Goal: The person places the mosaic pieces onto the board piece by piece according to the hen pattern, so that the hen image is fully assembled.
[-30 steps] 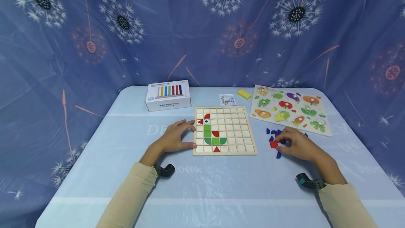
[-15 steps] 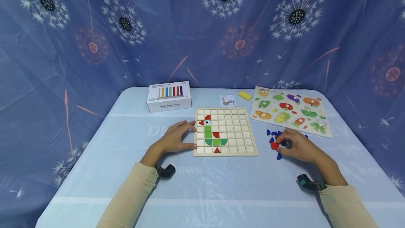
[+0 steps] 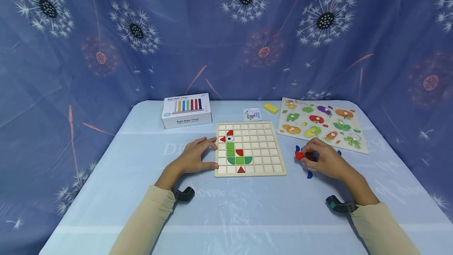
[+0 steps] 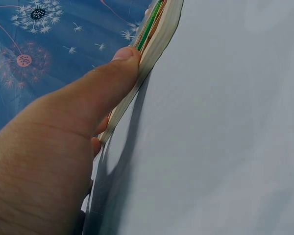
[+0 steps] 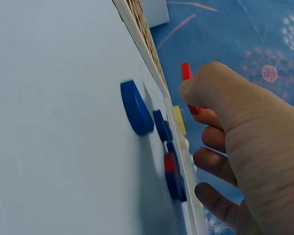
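A wooden grid board (image 3: 262, 145) lies on the table with red and green pieces and an eye tile laid in its left part. My left hand (image 3: 192, 155) rests at the board's left edge, thumb near the lower corner and fingers higher up. In the left wrist view the thumb (image 4: 110, 81) touches the board's rim. To the board's right my right hand (image 3: 325, 160) pinches a red square tile (image 5: 186, 72) between thumb and index finger, raised off the table. Below it lie a blue half-round piece (image 5: 135, 108) and several blue and red pieces, partly hidden by the hand.
Behind the board lie a small pattern card (image 3: 252, 114) and a yellow block (image 3: 271, 108). A white box (image 3: 186, 110) stands back left. The vegetable puzzle board (image 3: 301, 120) lies at the back right, just behind the loose pieces. A patterned curtain (image 3: 198, 30) hangs behind the table.
My right hand has lifted the red square tile off the pile and moved slightly left with it. The left hand stays at the board's edge. The head view has shifted slightly.
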Motion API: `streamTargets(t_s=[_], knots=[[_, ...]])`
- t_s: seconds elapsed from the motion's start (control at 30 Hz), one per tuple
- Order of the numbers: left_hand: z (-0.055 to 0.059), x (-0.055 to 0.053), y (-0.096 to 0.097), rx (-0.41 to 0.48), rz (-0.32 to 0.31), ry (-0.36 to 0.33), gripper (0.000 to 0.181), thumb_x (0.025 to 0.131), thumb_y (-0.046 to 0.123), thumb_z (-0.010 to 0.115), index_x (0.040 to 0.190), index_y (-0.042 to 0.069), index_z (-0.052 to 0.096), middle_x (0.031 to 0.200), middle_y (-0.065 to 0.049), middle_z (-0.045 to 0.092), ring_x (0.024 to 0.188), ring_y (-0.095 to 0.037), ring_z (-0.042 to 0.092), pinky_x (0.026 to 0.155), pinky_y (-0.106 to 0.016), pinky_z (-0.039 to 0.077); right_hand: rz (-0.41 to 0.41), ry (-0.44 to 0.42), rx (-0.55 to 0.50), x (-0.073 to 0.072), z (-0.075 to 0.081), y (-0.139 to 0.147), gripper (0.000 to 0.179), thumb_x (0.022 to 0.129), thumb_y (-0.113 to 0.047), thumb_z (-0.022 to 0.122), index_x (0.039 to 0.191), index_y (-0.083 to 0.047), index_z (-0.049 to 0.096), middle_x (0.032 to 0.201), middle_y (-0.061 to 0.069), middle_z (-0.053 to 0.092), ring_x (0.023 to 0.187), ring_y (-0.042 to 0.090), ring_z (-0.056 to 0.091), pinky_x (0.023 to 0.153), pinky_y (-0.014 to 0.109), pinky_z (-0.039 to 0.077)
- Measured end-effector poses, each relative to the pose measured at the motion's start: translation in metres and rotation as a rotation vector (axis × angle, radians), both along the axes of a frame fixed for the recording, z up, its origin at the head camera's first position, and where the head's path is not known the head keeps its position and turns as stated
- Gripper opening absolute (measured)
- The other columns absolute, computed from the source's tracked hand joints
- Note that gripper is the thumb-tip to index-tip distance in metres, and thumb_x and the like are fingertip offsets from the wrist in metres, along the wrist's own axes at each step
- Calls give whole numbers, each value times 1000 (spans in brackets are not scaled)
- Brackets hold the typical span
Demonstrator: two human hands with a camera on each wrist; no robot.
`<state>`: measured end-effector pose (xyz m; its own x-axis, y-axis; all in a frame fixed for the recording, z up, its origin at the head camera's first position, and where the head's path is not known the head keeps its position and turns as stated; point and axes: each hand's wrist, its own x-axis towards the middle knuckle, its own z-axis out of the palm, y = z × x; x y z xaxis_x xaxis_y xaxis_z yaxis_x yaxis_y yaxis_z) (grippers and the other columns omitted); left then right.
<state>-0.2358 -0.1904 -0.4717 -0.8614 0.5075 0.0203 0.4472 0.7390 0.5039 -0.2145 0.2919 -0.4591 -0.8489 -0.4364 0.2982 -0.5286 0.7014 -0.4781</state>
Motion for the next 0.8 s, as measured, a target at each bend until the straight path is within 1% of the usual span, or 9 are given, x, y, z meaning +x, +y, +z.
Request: streamTargets(t_s=[0.07, 0.17, 0.27, 0.37, 0.43, 0.57, 0.7, 0.8], knots=[[-1, 1, -1, 5, 1, 1, 60, 81, 63, 75, 126, 31, 55, 162, 7, 32, 150, -31, 20, 116, -58, 16, 16, 17, -9, -2, 1, -4, 24, 80, -10, 86, 97, -17, 70, 101, -5, 59, 87, 17, 59, 75, 30, 54], [-1, 1, -1, 4, 3, 1, 60, 81, 64, 75, 127, 31, 54, 163, 8, 31, 151, -30, 20, 116, -56, 16, 51, 40, -15, -5, 4, -10, 24, 81, -9, 85, 98, -17, 69, 100, -5, 59, 86, 17, 58, 72, 31, 51], [-1, 2, -1, 6, 6, 1, 60, 81, 64, 75, 127, 31, 54, 163, 8, 32, 151, -30, 19, 116, -56, 17, 81, 33, -22, -9, 9, -18, 22, 84, -11, 84, 99, -17, 69, 101, -2, 60, 84, 19, 58, 69, 31, 49], [-1, 2, -2, 4, 12, -4, 60, 81, 64, 76, 127, 31, 55, 162, 8, 32, 151, -30, 19, 116, -56, 17, 106, -3, -28, -16, 16, -33, 20, 85, -13, 82, 100, -17, 69, 103, -1, 59, 88, 21, 60, 72, 37, 52], [0, 2, -3, 1, 15, -10, 61, 80, 64, 75, 127, 31, 55, 163, 8, 32, 151, -29, 19, 116, -56, 16, 117, -24, -25, -21, 21, -45, 21, 85, -14, 82, 101, -17, 69, 104, -2, 58, 92, 20, 60, 76, 41, 53], [0, 2, -5, 1, 16, -12, 62, 80, 65, 75, 127, 31, 55, 163, 8, 32, 151, -29, 19, 116, -56, 17, 173, -47, -23, -34, 27, -75, 19, 87, -17, 82, 102, -17, 70, 103, -1, 57, 96, 22, 57, 82, 47, 51], [-1, 3, -4, 6, 7, -15, 62, 81, 65, 75, 127, 31, 55, 163, 8, 31, 151, -30, 19, 116, -56, 17, 229, -102, -44, -47, 27, -103, 17, 89, -19, 80, 103, -17, 71, 103, 2, 59, 93, 26, 57, 79, 45, 49], [0, 3, -3, 8, 5, -13, 61, 81, 65, 75, 128, 31, 55, 163, 8, 31, 151, -30, 19, 116, -57, 17, 268, -135, -46, -54, 23, -122, 14, 90, -20, 79, 102, -16, 72, 102, 2, 59, 88, 23, 57, 75, 37, 48]])
